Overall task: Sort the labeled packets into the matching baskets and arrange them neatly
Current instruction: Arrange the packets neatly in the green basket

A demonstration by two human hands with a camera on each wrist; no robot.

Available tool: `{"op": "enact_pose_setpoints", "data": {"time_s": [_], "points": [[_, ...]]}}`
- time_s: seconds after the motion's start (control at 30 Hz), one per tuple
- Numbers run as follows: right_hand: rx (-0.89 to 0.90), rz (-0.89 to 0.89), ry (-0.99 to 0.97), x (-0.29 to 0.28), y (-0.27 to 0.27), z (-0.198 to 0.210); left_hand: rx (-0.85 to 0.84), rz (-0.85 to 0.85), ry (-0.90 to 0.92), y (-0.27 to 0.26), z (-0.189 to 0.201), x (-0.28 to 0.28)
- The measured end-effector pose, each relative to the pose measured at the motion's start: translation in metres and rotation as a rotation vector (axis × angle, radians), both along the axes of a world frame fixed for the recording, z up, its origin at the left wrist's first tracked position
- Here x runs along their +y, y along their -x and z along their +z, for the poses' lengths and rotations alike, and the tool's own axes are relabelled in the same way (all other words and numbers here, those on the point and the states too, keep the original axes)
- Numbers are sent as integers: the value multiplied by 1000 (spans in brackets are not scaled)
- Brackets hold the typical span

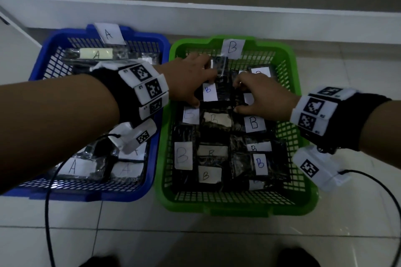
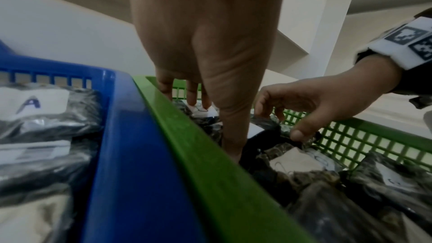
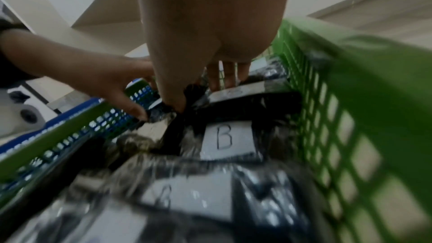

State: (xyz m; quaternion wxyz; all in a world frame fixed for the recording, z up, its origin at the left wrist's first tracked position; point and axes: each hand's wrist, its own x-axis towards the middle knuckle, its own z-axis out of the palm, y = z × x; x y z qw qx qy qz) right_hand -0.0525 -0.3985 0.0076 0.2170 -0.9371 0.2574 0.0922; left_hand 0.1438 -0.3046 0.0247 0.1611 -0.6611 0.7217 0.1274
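Note:
The green basket [image 1: 236,208] tagged B stands right of the blue basket [image 1: 121,195] tagged A. Both hold black packets with white letter labels. Both hands reach into the far half of the green basket. My left hand [image 1: 205,89] spans a packet with a blue B label [image 1: 210,92], thumb at its near edge and fingers at its far edge. My right hand [image 1: 238,97] curls over the neighbouring black packet [image 1: 248,98], thumb on its near edge. In the left wrist view the left thumb [image 2: 231,147] presses down on dark plastic. The right wrist view is blurred.
A white ledge [image 1: 195,17] runs behind the baskets on the tiled floor. Wrist-camera cables [image 1: 47,212] loop over the floor on both sides. Dark shoe tips [image 1: 299,258] show at the bottom edge. Several B packets fill the green basket's near half.

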Motion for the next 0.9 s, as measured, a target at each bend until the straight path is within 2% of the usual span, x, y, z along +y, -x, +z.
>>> {"op": "enact_pose_setpoints", "data": {"time_s": [0.13,0.3,0.37,0.57,0.63,0.77,0.83,0.9], "points": [[-73,-81,-22,7,-2,-5,-27,40,-12,7,0,-2],[-26,-174,-109,10,-18,-7,201,130,-33,-5,9,-13],[-5,-190,-118,11,-23,-8,209,146,18,-13,10,-17],[-52,-119,-48,15,-19,-7,110,127,63,-19,0,-13],[-43,-15,-3,10,-11,-4,113,120,75,-17,0,-13],[104,197,36,-2,10,-3,178,127,104,-18,3,-14],[104,182,34,-6,15,-5,224,99,151,-16,9,-13],[84,149,50,-8,16,-5,250,67,93,-14,17,-12]]}}
